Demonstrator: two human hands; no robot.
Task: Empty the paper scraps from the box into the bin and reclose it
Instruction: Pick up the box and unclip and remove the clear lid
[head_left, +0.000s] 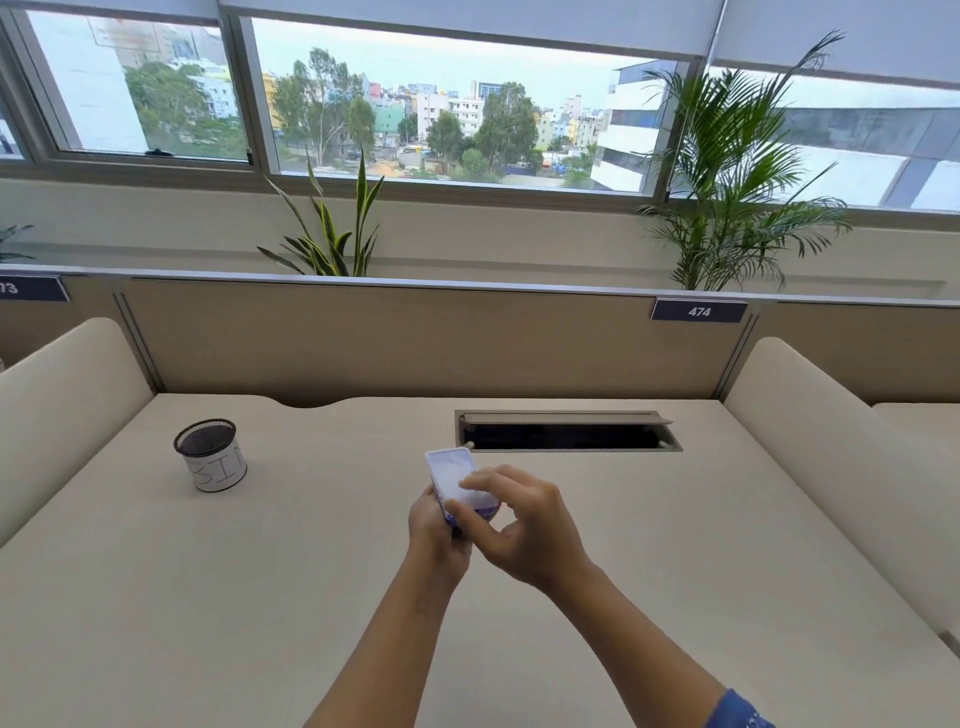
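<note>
Beige desk (519, 597): left hand (435, 530) grips small white box (457, 483) from below, right hand (519, 525) fingers curled, fingertips pressing its top. Bin (210, 462) well left of box.

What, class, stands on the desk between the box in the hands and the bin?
Nothing visible. Both the left hand and right hand hold the box above the desk; the bin stands to its left, with only bare desk between.
</note>
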